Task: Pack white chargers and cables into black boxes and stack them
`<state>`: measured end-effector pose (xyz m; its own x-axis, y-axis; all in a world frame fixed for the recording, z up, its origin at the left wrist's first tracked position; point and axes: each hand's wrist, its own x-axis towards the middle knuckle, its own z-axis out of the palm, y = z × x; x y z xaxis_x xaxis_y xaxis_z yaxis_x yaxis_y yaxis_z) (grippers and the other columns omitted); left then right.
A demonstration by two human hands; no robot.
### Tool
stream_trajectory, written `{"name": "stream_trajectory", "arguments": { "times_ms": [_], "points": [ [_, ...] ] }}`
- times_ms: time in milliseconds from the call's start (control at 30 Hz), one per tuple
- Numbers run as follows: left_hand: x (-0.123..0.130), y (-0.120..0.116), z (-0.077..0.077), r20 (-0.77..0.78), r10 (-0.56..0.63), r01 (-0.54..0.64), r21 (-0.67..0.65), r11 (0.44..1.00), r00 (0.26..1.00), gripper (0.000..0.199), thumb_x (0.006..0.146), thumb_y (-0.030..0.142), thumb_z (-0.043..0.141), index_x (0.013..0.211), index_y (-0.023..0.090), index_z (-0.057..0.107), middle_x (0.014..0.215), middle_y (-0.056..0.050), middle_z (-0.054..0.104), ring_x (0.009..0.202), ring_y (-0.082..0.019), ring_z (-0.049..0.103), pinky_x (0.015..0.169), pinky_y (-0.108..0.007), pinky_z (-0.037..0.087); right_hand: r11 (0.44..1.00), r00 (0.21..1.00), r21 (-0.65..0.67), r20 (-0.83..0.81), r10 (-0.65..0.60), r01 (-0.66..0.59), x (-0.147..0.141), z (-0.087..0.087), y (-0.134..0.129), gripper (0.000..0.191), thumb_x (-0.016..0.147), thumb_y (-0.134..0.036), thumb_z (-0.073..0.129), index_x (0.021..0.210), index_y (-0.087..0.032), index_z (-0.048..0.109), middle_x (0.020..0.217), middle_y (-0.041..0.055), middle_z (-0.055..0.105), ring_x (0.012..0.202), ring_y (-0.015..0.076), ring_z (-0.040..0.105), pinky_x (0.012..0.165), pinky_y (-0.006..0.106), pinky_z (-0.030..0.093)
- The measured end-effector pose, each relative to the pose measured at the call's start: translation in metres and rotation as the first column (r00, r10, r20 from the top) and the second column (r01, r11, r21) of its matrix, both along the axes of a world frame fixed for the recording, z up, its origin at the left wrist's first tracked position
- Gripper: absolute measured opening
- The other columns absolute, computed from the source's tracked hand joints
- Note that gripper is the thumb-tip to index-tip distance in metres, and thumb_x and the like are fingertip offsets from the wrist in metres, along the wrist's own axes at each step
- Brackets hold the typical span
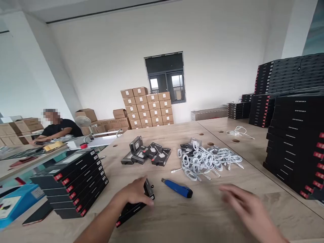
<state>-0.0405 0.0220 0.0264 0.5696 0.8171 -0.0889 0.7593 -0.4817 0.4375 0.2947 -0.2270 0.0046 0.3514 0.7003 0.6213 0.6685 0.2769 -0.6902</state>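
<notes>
My left hand (134, 193) is closed around a small black box (150, 189), its thumb along the near side. Under that hand lies a larger flat black box (134, 213) with a red mark at its near corner, mostly covered by the hand. Just right of them rests a blue utility knife (177, 188) on the wooden table. My right hand (246, 207) hovers over the table at the right, smeared by motion, and its fingers cannot be made out clearly. Ahead of it is a heap of coiled white cables (207, 160). Several small black boxes (152, 152) lie farther back.
Black boxes are piled at the left (76, 182) and in tall stacks (293, 141) at the right. A dark phone-like slab (37, 212) lies at far left. One white cable (239, 132) lies farther back. A person (63, 128) sits at another table; brown cartons (146, 108) stand behind.
</notes>
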Motion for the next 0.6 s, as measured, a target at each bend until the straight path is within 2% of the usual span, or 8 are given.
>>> {"name": "stream_trajectory", "arguments": {
  "times_ms": [67, 133, 200, 233, 333, 433, 500, 600],
  "points": [
    [0.010, -0.011, -0.006, -0.025, 0.032, -0.031, 0.048, 0.998, 0.999, 0.106, 0.043, 0.043, 0.088, 0.137, 0.013, 0.051, 0.146, -0.022, 0.050, 0.139, -0.043, 0.042, 0.114, -0.051, 0.035, 0.966, 0.966, -0.023, -0.003, 0.259, -0.259, -0.043, 0.021, 0.066, 0.029, 0.092, -0.042, 0.051, 0.096, -0.026, 0.075, 0.096, 0.0047, 0.076, 0.085, 0.0226, 0.070, 0.078, 0.034, 0.056],
    [0.010, -0.018, -0.006, 0.008, 0.028, -0.029, 0.163, 0.986, 1.000, 0.093, 0.051, 0.037, 0.082, 0.134, 0.012, 0.050, 0.138, -0.022, 0.056, 0.132, -0.041, 0.049, 0.111, -0.051, 0.038, 0.925, 0.925, -0.004, -0.022, 0.379, -0.379, -0.090, 0.032, 0.129, 0.025, 0.090, -0.034, 0.052, 0.096, -0.025, 0.074, 0.092, 0.0055, 0.074, 0.083, 0.0231, 0.067, 0.083, 0.037, 0.053],
    [0.001, -0.023, -0.003, 0.066, 0.015, -0.035, 0.316, 0.948, 0.998, 0.088, 0.056, 0.031, 0.078, 0.136, 0.013, 0.045, 0.135, -0.019, 0.057, 0.128, -0.037, 0.052, 0.114, -0.052, 0.034, 0.902, 0.899, -0.003, -0.082, 0.429, -0.431, -0.132, 0.027, 0.174, 0.024, 0.086, -0.029, 0.054, 0.099, -0.021, 0.073, 0.086, 0.0069, 0.073, 0.079, 0.0233, 0.066, 0.081, 0.039, 0.052],
    [-0.004, -0.025, 0.000, 0.085, 0.006, -0.039, 0.394, 0.918, 0.996, 0.088, 0.057, 0.028, 0.076, 0.137, 0.015, 0.042, 0.136, -0.018, 0.056, 0.129, -0.035, 0.051, 0.118, -0.054, 0.027, 0.889, 0.882, -0.005, -0.127, 0.454, -0.458, -0.149, 0.020, 0.188, 0.028, 0.084, -0.027, 0.054, 0.104, -0.018, 0.072, 0.084, 0.0073, 0.072, 0.077, 0.0232, 0.065, 0.079, 0.038, 0.052],
    [-0.016, -0.033, 0.004, 0.070, -0.052, 0.001, 0.591, 0.807, 0.996, 0.087, 0.059, 0.022, 0.072, 0.139, 0.022, 0.036, 0.136, -0.013, 0.056, 0.132, -0.033, 0.048, 0.123, -0.058, 0.004, 0.811, 0.786, -0.029, -0.269, 0.556, -0.584, -0.180, -0.012, 0.201, 0.036, 0.081, -0.021, 0.050, 0.112, -0.017, 0.068, 0.080, 0.0042, 0.071, 0.071, 0.0199, 0.064, 0.067, 0.032, 0.052],
    [-0.016, -0.037, 0.005, -0.005, -0.118, 0.087, 0.702, 0.707, 0.993, 0.085, 0.061, 0.018, 0.067, 0.140, 0.024, 0.035, 0.142, -0.011, 0.052, 0.138, -0.033, 0.041, 0.122, -0.058, -0.004, 0.727, 0.684, -0.037, -0.373, 0.627, -0.686, -0.184, -0.032, 0.197, 0.030, 0.079, -0.021, 0.050, 0.102, -0.020, 0.069, 0.080, 0.0006, 0.069, 0.069, 0.0169, 0.063, 0.061, 0.027, 0.049],
    [-0.010, -0.035, 0.006, -0.047, -0.150, 0.136, 0.735, 0.664, 0.988, 0.084, 0.064, 0.017, 0.064, 0.141, 0.024, 0.034, 0.145, -0.011, 0.049, 0.140, -0.032, 0.038, 0.121, -0.059, -0.005, 0.714, 0.659, -0.033, -0.415, 0.627, -0.700, -0.179, -0.035, 0.198, 0.026, 0.076, -0.021, 0.053, 0.097, -0.019, 0.068, 0.082, 0.0002, 0.069, 0.072, 0.0167, 0.063, 0.063, 0.026, 0.048],
    [0.003, -0.028, 0.010, -0.083, -0.196, 0.190, 0.758, 0.624, 0.977, 0.085, 0.063, 0.014, 0.061, 0.142, 0.024, 0.035, 0.149, -0.012, 0.045, 0.140, -0.032, 0.038, 0.120, -0.060, -0.006, 0.738, 0.673, -0.035, -0.442, 0.593, -0.673, -0.167, -0.030, 0.206, 0.027, 0.069, -0.018, 0.054, 0.094, -0.018, 0.065, 0.081, -0.0003, 0.068, 0.074, 0.0169, 0.062, 0.067, 0.027, 0.048]
  ]
}}
